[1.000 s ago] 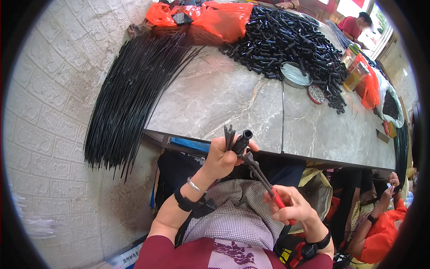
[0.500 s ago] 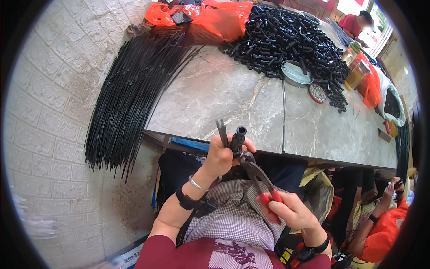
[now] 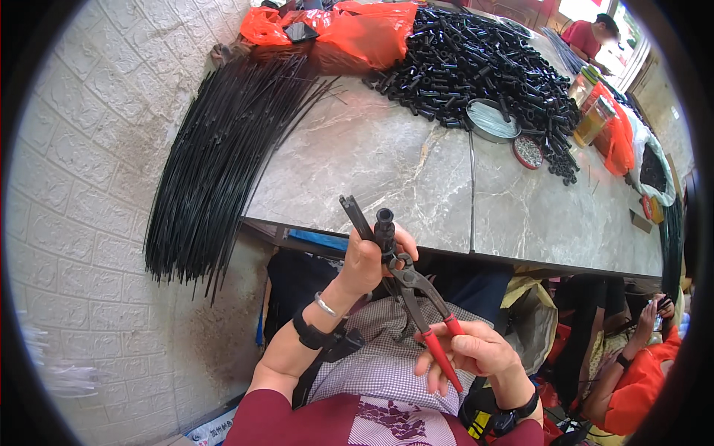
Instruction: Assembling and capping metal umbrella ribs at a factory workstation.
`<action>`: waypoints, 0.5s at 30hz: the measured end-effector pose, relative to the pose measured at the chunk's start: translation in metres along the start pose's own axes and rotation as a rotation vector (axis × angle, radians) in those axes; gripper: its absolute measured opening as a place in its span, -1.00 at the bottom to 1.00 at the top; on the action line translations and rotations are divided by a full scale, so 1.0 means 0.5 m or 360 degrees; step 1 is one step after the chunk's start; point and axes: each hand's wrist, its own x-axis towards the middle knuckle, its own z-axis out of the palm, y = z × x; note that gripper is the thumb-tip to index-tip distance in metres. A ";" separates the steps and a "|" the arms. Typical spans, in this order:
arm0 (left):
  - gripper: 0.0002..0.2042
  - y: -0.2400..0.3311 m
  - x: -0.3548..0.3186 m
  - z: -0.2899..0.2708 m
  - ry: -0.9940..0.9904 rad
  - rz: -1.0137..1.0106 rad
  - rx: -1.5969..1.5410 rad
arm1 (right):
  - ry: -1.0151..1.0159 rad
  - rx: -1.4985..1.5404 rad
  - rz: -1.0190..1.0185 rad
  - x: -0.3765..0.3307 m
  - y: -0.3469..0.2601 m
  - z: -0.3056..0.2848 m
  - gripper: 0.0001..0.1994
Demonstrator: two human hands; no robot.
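Observation:
My left hand [image 3: 370, 260] is closed around a short black plastic tube [image 3: 384, 225] and a flat black strip [image 3: 355, 216], both pointing up in front of the table edge. My right hand [image 3: 470, 352] grips the red handles of a pair of pliers [image 3: 421, 296]. The pliers' dark jaws sit at the lower part of the tube, just beside my left fingers. Both hands hover over my lap, below the grey marble table [image 3: 416, 171].
A long bundle of thin black rods [image 3: 216, 156] hangs off the table's left side. A heap of black tube pieces [image 3: 483, 59], orange bags [image 3: 349, 30], a round metal tin [image 3: 492, 119] and a small dish [image 3: 528, 151] lie on the table. Other people sit at right.
My right hand has shifted its hold along the red pliers handles, and the jaws stay at the tube. My left hand has kept the tube and strip almost still.

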 end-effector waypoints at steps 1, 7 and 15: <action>-0.09 0.004 0.000 0.000 -0.0001 0.0000 0.0001 | -0.0081 0.0027 0.0009 -0.002 0.001 -0.009 -0.51; -0.07 0.018 0.010 0.005 -0.0125 0.0105 -0.0164 | -0.0263 0.0507 0.0140 -0.001 0.023 -0.029 -0.55; -0.10 0.028 0.018 -0.001 -0.0290 0.0037 -0.0214 | -0.0217 0.0169 -0.0070 0.012 0.023 -0.005 -0.55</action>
